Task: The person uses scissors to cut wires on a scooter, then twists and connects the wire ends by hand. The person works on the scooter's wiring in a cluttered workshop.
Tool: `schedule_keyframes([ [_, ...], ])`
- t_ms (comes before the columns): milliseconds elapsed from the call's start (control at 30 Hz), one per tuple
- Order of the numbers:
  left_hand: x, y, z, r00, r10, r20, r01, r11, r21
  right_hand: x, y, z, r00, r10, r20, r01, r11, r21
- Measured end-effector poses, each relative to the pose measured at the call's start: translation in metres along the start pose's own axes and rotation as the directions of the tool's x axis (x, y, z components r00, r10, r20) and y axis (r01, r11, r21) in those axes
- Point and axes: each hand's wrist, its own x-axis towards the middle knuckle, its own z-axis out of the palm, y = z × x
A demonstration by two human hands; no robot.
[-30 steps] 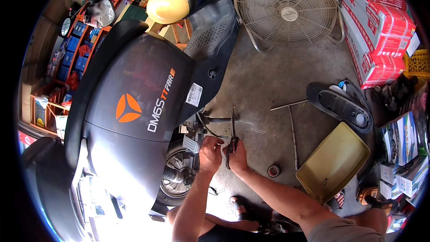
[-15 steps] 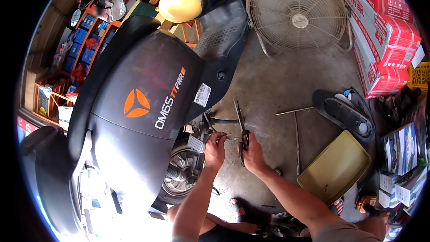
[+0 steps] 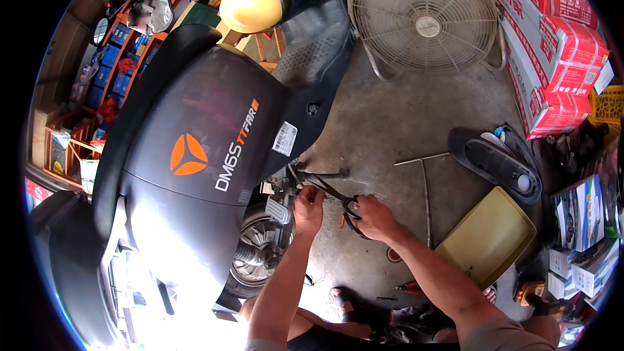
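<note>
I'm gripping dark scissors [image 3: 335, 192] in my right hand [image 3: 377, 218]. Beside the scooter [image 3: 195, 117], my left hand [image 3: 308, 211] is pinching a thin cable [image 3: 296, 175].

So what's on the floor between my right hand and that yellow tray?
In the head view, the shaft of a T-shaped metal tool lies between your right hand and the tray.

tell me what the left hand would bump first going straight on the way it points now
Probably the scissors held in the right hand: in the picture, their blades cross just beyond the left hand, though depth is hard to judge.
</note>
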Motion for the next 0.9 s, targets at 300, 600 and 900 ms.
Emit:
schedule_keyframes([
  [300, -0.001, 0.006, -0.001, 1.000, -0.014, 0.003, 0.013, 0.988, 0.151, 0.011, 0.000, -0.001, 0.998, 0.004, 0.060, -0.003, 1.000, -0.011],
  [600, 0.000, 0.010, -0.002, 0.998, -0.056, 0.009, 0.054, 0.984, 0.171, 0.020, 0.014, 0.010, 0.996, -0.044, 0.082, 0.042, 0.999, 0.020],
  [900, -0.002, 0.016, -0.002, 0.998, -0.060, 0.005, 0.058, 0.980, 0.188, 0.020, 0.012, 0.004, 0.994, -0.044, 0.101, 0.041, 0.999, 0.031],
])
